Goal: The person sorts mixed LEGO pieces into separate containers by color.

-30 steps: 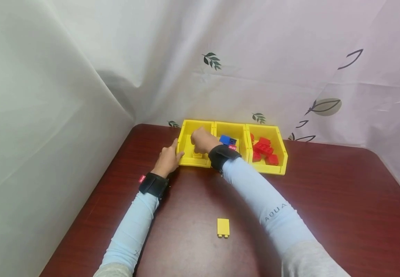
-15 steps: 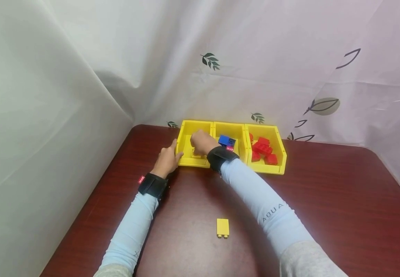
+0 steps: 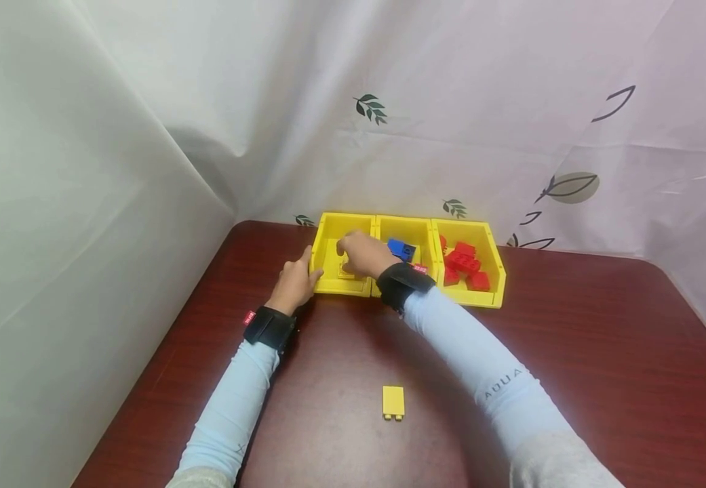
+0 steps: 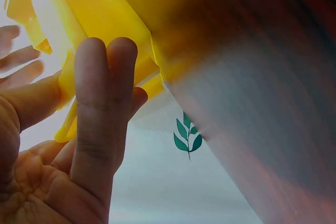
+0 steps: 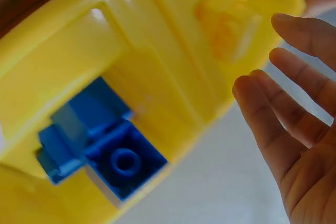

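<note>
I read this as sorting bricks by colour into three bins at the table's (image 3: pixel 572 352) far edge, and most of it looks done. My right hand (image 3: pixel 361 254) hovers over the left bin (image 3: pixel 328 234), fingers apart and relaxed in the right wrist view, gripping nothing. Just below it a yellow brick (image 3: pixel 346 271) lies on that bin's floor. My left hand (image 3: pixel 294 281) steadies the bin from outside, straight fingers (image 4: pixel 102 93) pressed against its left wall and thumb on the rim. The middle bin (image 3: pixel 416 227) holds blue bricks (image 5: pixel 105 150), and the right bin (image 3: pixel 493 254) holds a heap of red bricks (image 3: pixel 465 264). What remains, as I judge it, is one loose yellow brick (image 3: pixel 393 402) lying flat near the table's near edge, well apart from the bins and from both hands.
</note>
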`<move>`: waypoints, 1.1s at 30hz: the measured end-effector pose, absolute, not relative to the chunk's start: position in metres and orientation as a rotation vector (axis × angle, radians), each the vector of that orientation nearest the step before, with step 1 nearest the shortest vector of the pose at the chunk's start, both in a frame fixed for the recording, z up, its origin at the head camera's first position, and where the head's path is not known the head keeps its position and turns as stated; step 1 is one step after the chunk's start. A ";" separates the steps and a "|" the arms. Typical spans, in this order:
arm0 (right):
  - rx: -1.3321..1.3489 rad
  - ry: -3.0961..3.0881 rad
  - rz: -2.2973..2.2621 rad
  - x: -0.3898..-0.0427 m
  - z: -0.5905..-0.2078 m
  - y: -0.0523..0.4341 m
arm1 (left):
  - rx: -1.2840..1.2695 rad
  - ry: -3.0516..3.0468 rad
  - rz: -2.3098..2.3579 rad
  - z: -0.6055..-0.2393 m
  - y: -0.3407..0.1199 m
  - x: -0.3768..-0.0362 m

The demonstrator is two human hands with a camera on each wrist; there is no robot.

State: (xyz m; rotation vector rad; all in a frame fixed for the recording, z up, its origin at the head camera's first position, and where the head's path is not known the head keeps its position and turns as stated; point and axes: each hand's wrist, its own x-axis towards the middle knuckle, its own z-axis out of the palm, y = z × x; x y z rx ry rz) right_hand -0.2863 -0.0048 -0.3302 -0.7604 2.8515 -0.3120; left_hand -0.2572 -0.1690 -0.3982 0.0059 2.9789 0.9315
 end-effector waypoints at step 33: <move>-1.360 2.701 -0.170 -0.106 -0.389 0.082 | -0.028 2.968 0.959 -0.404 -0.169 -0.260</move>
